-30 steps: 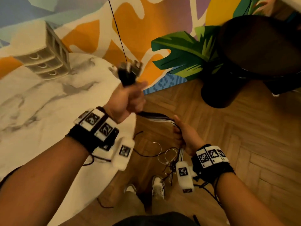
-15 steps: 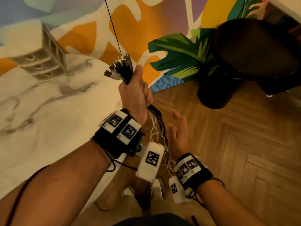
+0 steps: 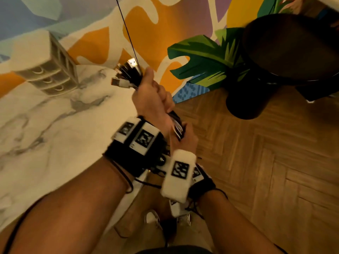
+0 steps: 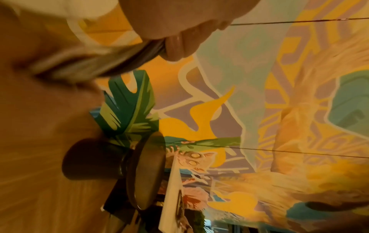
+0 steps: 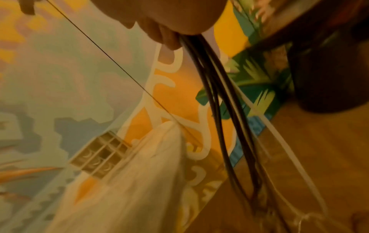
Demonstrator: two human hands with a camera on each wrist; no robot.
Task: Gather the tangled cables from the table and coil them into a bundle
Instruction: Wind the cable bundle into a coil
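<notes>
Since the earlier frame the right hand has closed onto the cables just below the left hand. Both grips clasp the bundle, held at the counter's three-o'clock edge, plugs fanning toward eleven o'clock.

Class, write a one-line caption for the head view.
Left hand grips the cable bundle; right hand grasps it just below.

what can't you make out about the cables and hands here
- Right hand, head view: fingers mostly hidden behind the left wrist.
- Cables, right wrist view: lower ends blur out, so how many there are is unclear.
- Left hand, left wrist view: cut off by the top edge.
</notes>
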